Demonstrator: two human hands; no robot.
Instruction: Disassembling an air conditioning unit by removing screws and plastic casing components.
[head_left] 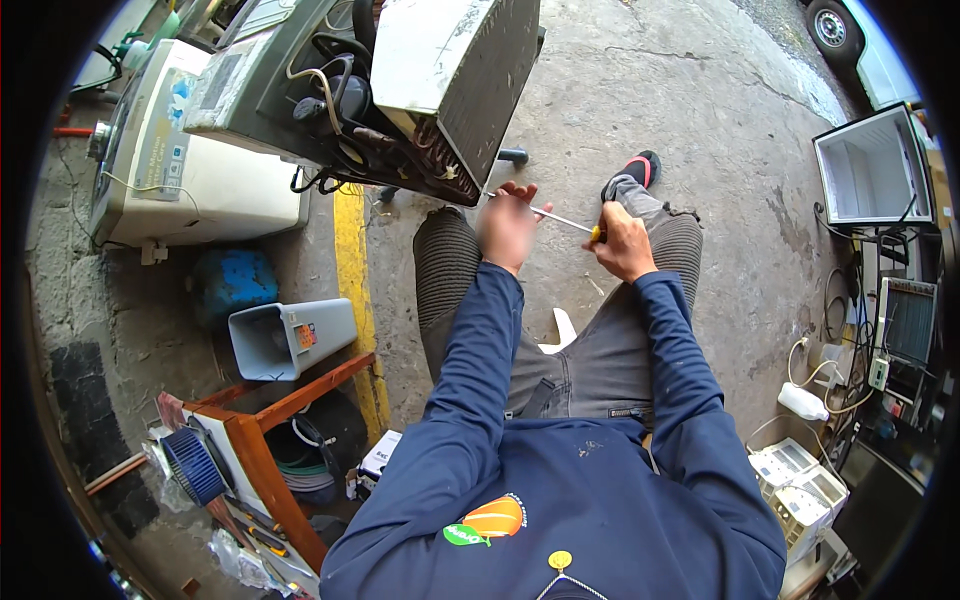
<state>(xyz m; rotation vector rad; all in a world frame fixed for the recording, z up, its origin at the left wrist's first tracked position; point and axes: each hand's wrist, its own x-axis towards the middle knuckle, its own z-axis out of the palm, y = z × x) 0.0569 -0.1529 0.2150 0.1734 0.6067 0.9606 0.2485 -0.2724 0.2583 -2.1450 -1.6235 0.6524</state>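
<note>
A screwdriver with a yellow handle (598,233) is gripped in my right hand (625,243), its long metal shaft (567,221) angled up and left toward the lower corner of a white metal appliance body (440,55) with copper coils and a black compressor. My left hand (505,230) is raised under that corner, around the far end of the shaft; it is blurred, its fingertips partly curled, and I cannot tell whether it holds anything. My legs are spread on either side beneath my arms.
A white appliance (205,200), blue tank (235,285), grey bin (315,318) and wooden frame (270,410) stand left. At right are an open white box (860,170), cables and units (790,485). A vehicle (875,45) is at top right. A yellow stripe (352,280) crosses the concrete.
</note>
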